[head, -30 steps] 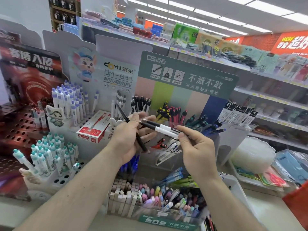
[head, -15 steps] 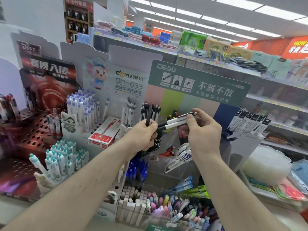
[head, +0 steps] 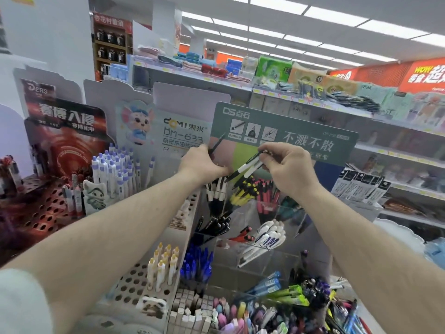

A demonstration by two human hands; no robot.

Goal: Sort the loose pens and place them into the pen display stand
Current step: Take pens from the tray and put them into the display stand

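Pens (head: 246, 166) partly behind right hand (head: 290, 169)

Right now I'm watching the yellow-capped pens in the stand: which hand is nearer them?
Right. The right hand hovers just above the yellow-capped pens; the left hand is farther left, above the black-and-white pens.

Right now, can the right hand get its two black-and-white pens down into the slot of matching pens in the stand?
Probably yes: the right hand holds the two black-and-white pens tips-down just above the matching pens, though the left hand crowds that slot.
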